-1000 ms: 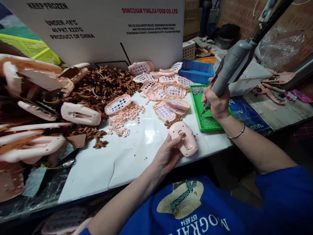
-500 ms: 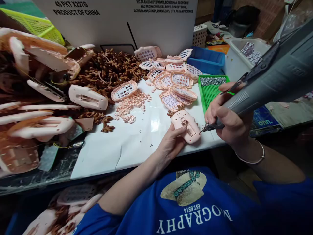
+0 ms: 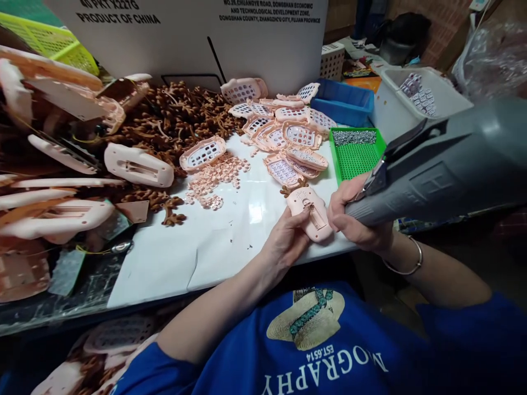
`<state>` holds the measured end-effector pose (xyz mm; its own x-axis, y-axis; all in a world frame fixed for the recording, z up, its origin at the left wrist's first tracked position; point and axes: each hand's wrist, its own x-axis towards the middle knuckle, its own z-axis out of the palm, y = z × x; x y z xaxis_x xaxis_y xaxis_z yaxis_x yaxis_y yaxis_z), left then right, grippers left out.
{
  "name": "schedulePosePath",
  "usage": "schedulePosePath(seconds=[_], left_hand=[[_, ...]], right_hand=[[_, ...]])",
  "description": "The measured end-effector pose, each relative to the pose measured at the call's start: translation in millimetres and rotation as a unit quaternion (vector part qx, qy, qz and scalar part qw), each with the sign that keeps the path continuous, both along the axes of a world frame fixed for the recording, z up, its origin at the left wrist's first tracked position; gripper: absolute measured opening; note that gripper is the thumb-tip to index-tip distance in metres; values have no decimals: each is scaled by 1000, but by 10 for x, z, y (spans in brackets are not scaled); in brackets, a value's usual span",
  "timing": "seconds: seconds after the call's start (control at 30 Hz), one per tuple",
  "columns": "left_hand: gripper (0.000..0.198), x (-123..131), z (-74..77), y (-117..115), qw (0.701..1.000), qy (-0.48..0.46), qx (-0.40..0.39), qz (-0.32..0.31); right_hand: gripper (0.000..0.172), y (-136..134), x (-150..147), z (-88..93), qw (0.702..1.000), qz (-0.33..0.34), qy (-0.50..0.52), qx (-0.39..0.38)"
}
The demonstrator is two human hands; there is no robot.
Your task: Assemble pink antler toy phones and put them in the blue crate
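Observation:
My left hand [image 3: 285,241] grips a pink plastic toy-phone shell [image 3: 309,214] lying back-up on the white table top [image 3: 230,241] near its front edge. My right hand [image 3: 357,219] is wrapped round the nose of a grey electric screwdriver [image 3: 444,170], whose tip is at the right side of the shell, hidden behind my fingers. A green screw tray [image 3: 354,159] with small silver screws [image 3: 356,137] along its far edge lies just behind my right hand.
A heap of pink keypad shells [image 3: 288,131] lies behind the held shell, loose pink buttons [image 3: 214,178] and brown plastic pieces [image 3: 177,118] to the left. Larger pink housings [image 3: 138,164] crowd the left side. A blue bin [image 3: 343,101], a grey tub [image 3: 411,99] and a white carton [image 3: 185,38] stand behind.
My right hand has brought the screwdriver from the green tray down to the pink shell. My left hand has kept hold of the shell in the same spot.

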<state>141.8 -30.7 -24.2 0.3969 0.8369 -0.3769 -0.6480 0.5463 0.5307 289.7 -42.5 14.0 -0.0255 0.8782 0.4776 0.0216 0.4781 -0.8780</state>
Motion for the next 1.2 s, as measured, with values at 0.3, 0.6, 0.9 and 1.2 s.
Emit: schedulePosePath(seconds=[0.3,0.6,0.9,1.2], left_hand=[[42,-35,65,-25,998,28,-11,-52],[57,-56,92,-45,996,19,-3,-85],[51,-67,70,-42,997,12,-15,-78],[58,-53,68,-101,998,23,-7,-64]], right_hand=[[28,404,322,399,989,-79,96,83],[35,942,734,25,968,-219,37,112],[36,999,725,-85,967,-236,16,97],[30,922,716,-45,968,-233,56,73]])
